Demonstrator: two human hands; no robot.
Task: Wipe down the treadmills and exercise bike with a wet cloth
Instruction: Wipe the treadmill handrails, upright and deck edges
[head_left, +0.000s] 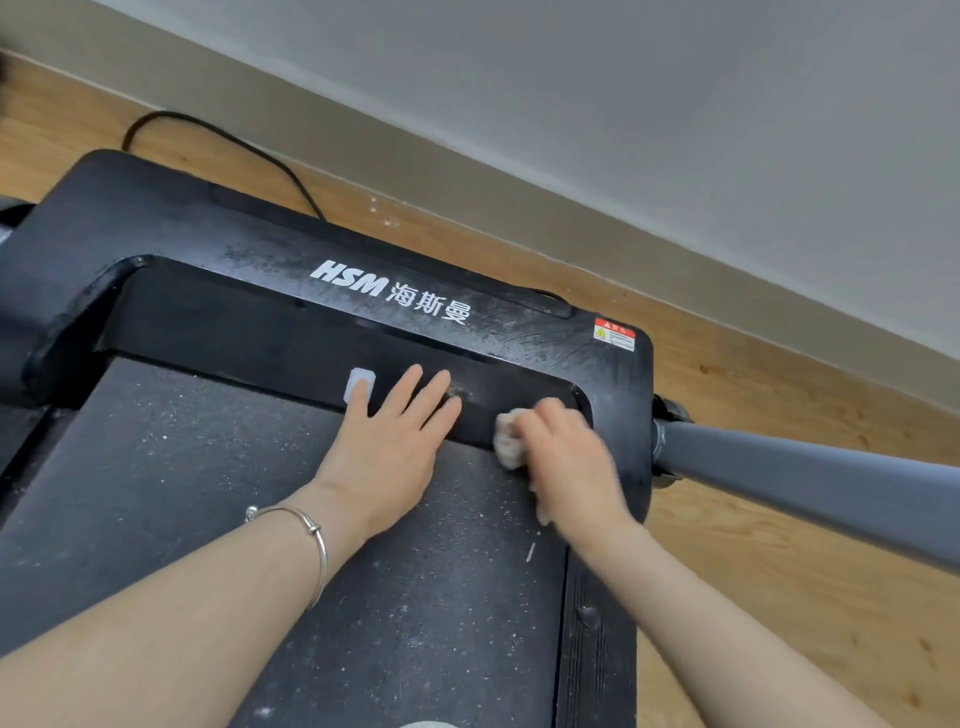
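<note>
Your cloth (506, 439) is mostly buried under your right hand (566, 457). Only a pale crumpled wad pokes out past the fingers, plus a scrap near the wrist. It sits at the front end of the treadmill (156, 218), right where the belt (208, 493) meets the black motor cover, close to the right-hand corner.

That right hand is blurred, so take this loosely, but the fingers look curled down around the cloth, pressing it onto the cover's lower edge. Your left hand (384, 457) is way easier to read. It's flat, palm down on the belt, fingers straight and a bit spread, holding nothing. The tips reach onto the cover, with the first finger lying over a small white tag (360, 382). There's a silver bracelet (311, 530) on that wrist.

The treadmill looks pretty grubby. There are white specks all over the belt and dusty smears across the cover around the white HSM logo (349, 278). A red and yellow warning sticker (614, 335) sits at the right corner.

A grey post (805, 488) runs off the right side and out of frame. The treadmill's left side is cut off too. A black cable (234, 140) loops on the wooden floor (779, 571) and disappears behind the cover.
</note>
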